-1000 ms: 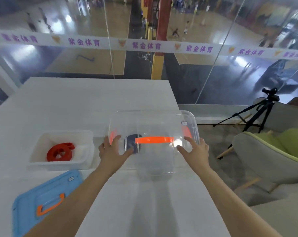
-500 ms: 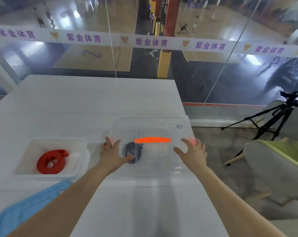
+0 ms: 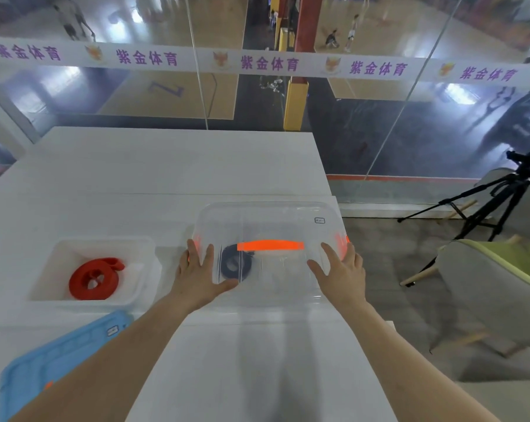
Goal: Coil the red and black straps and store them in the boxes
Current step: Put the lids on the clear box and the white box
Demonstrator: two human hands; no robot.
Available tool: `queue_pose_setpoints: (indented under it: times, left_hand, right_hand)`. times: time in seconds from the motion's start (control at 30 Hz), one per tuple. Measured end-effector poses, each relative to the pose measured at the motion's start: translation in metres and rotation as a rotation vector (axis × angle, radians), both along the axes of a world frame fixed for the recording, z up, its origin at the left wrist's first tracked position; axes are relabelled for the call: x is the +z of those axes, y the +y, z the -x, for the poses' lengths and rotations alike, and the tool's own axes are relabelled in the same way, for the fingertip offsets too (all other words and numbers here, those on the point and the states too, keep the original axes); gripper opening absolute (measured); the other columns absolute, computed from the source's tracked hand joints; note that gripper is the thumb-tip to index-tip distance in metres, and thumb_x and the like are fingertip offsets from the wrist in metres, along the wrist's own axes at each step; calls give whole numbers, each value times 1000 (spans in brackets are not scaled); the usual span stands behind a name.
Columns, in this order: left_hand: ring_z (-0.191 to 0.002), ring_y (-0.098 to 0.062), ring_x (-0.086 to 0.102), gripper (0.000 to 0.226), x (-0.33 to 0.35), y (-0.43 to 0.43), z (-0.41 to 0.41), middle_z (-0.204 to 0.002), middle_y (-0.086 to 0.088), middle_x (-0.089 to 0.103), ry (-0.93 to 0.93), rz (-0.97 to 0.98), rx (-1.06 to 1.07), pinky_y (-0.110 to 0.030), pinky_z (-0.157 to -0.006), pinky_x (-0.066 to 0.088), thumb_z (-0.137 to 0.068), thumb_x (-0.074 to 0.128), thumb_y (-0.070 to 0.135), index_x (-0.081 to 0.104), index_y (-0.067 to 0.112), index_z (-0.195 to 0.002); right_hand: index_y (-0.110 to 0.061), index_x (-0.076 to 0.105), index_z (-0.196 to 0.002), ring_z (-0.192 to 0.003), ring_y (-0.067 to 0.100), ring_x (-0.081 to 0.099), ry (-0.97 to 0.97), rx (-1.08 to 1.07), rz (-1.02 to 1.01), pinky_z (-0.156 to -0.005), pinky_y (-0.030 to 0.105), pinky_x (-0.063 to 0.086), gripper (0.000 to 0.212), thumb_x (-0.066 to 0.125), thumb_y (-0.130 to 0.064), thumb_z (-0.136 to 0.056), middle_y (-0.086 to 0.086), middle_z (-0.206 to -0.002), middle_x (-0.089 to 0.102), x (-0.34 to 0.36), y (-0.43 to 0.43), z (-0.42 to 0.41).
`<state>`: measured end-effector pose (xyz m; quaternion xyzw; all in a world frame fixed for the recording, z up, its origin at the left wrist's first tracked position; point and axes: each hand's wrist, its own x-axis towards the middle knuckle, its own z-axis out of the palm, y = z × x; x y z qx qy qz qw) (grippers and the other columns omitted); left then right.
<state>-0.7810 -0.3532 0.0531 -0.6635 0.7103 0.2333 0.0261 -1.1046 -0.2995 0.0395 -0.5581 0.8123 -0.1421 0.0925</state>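
A clear box with a clear lid and an orange handle stands at the table's right edge. A coiled black strap shows through the lid, inside the box. My left hand lies flat on the lid's left side, fingers spread. My right hand presses flat on the lid's right side. To the left, an open white box holds the coiled red strap.
A blue lid with an orange handle lies at the near left of the white table. The table's right edge runs just beside the clear box. A green chair and a camera tripod stand on the floor to the right.
The clear lid has come down level onto the box and both hands now lie flat on top. The view has shifted slightly; the straps have not moved.
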Motion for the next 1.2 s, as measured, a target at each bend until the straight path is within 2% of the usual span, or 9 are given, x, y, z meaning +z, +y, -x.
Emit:
queue_pose_setpoints:
  times: [0.17, 0.27, 0.4, 0.5, 0.7, 0.77, 0.97, 1.07, 1.2]
  left_hand:
    - [-159, -42, -12, 115, 9, 0, 0, -168, -23, -26, -90, 2, -44, -53, -128, 4, -83, 44, 88, -5, 23, -165]
    - [-159, -41, -11, 99, 11, 10, -6, -171, -21, -18, -108, 65, -42, -55, -128, 6, -92, 35, 82, 0, 26, -166]
    - [-158, -41, 15, 75, 13, 42, -23, -173, -18, 7, 3, 271, -16, -53, -126, 23, -101, 45, 61, 24, 25, -164]
    - [-156, -39, 25, 71, 15, 68, -49, -171, -18, 18, 72, 323, 41, -51, -124, 28, -102, 49, 54, 30, 23, -162]
    - [-160, -34, 13, 72, 3, 120, -137, -174, -13, 10, 68, 263, 63, -48, -128, 17, -102, 33, 61, 22, 26, -164]
    - [-161, -32, 10, 72, 0, 133, -177, -174, -11, 8, 52, 228, 68, -47, -129, 15, -103, 35, 61, 18, 27, -165]
    - [-157, -32, 25, 72, -21, 167, -303, -170, -13, 24, 15, 146, 122, -44, -125, 25, -102, 46, 57, 26, 24, -163]
    - [-156, -29, 25, 71, -40, 176, -351, -170, -11, 22, 43, 61, 169, -41, -125, 24, -102, 48, 55, 25, 23, -162]
    - [-155, -33, 26, 74, -74, 186, -400, -170, -16, 21, 46, -45, 226, -46, -122, 32, -102, 42, 61, 23, 23, -163]
  right_hand:
    - [-35, 45, -156, -156, 42, 26, 44, 13, -47, -120, 59, 32, 65, 48, -68, -100, 23, -171, 21, 9, 1, -6]
    - [-33, 51, -150, -159, 41, 21, 95, 46, -13, -122, 60, 27, 59, 47, -66, -101, 19, -173, 22, 20, 4, -18]
    - [-31, 57, -144, -155, 41, 35, 118, 167, 91, -122, 57, 32, 54, 55, -62, -99, 15, -165, 43, 31, 17, -64]
    - [-28, 67, -132, -149, 39, 45, 108, 249, 165, -115, 54, 41, 48, 61, -59, -95, 13, -155, 54, 32, 28, -111]
    - [-26, 69, -128, -143, 36, 52, 82, 373, 224, -113, 50, 44, 45, 61, -55, -95, 10, -147, 61, 26, 58, -228]
    - [-25, 69, -127, -144, 35, 51, 75, 423, 223, -114, 50, 44, 41, 63, -51, -96, 10, -147, 61, 18, 69, -270]
    - [-25, 68, -129, -141, 36, 54, 42, 480, 58, -111, 50, 47, 41, 68, -45, -93, 10, -147, 61, -15, 101, -396]
    - [-26, 60, -142, -151, 31, 41, 30, 498, -96, -119, 46, 38, 48, 58, -47, -99, 8, -158, 50, -31, 107, -444]
    - [-28, 47, -154, -156, 26, 31, 4, 464, -269, -123, 42, 31, 55, 51, -50, -104, 6, -165, 39, -57, 110, -482]
